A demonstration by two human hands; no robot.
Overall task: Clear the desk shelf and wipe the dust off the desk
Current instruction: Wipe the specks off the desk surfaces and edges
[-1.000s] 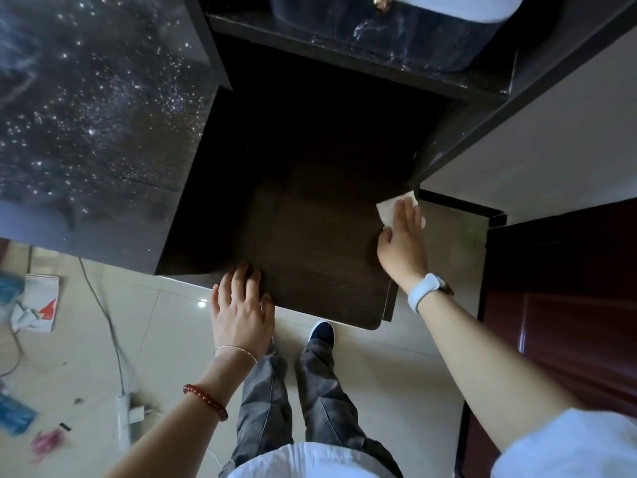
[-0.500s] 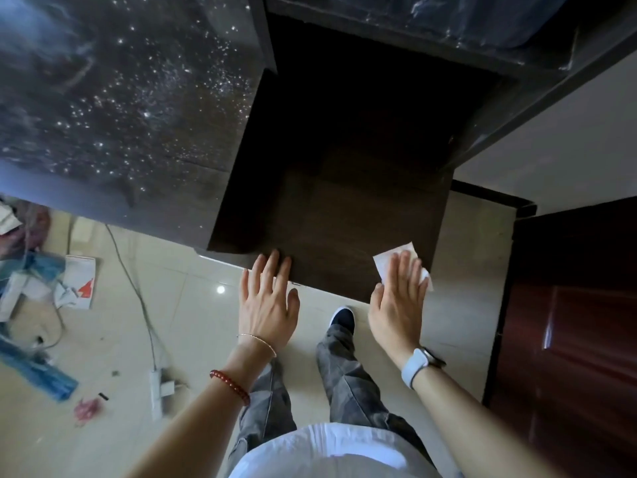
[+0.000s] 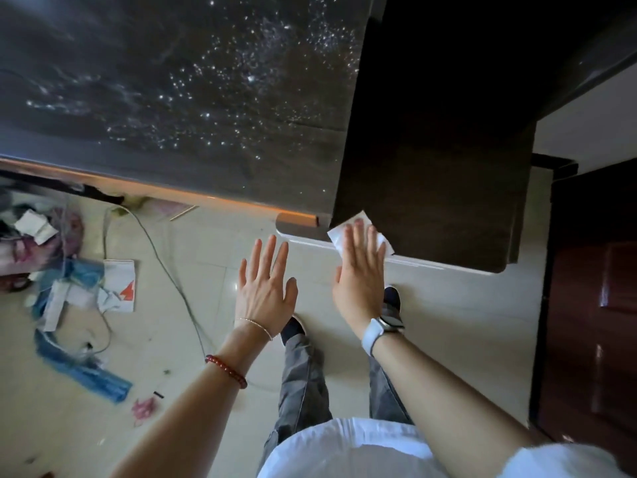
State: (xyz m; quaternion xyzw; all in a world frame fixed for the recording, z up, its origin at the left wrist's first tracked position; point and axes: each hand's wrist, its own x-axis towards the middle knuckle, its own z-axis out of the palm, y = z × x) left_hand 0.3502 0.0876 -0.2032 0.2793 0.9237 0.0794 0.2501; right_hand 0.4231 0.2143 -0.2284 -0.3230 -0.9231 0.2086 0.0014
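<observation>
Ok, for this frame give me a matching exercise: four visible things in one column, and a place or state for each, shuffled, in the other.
Things:
1. white wipe
2. left hand
3. red bead bracelet
4. white watch

Places or states:
A. on the right wrist
B. open and flat, fingers spread, holding nothing
C. on the left forearm
D. pressed under the right hand at the front edge of the dark shelf board

Pairs: 1-D, 2-B, 3-C, 4-A
</observation>
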